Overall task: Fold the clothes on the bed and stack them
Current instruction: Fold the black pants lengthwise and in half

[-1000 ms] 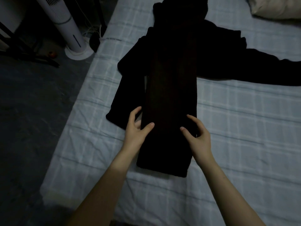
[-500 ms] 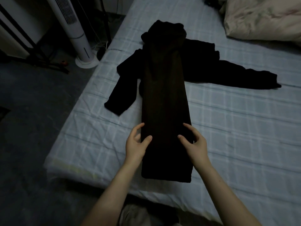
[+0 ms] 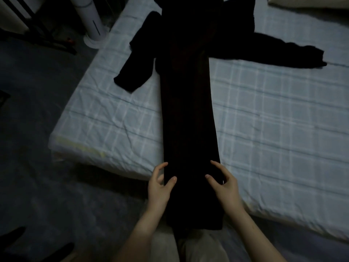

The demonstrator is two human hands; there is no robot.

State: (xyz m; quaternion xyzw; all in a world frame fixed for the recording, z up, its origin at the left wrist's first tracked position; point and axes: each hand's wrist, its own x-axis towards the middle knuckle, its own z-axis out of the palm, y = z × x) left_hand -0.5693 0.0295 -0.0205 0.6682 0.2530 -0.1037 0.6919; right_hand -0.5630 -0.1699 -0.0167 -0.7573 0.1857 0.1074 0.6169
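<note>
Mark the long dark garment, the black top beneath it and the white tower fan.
long dark garment [image 3: 187, 120]: head view, midway along the strip.
black top [image 3: 264, 49]: head view, its outstretched sleeve.
white tower fan [image 3: 93, 23]: head view, its lower column.

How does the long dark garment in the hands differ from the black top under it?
The long garment is a narrow straight strip; the black top is spread with sleeves out sideways. The long garment lies over the black top. The left hand and right hand hold the long garment's near end; neither touches the black top. Both are dark.
</note>
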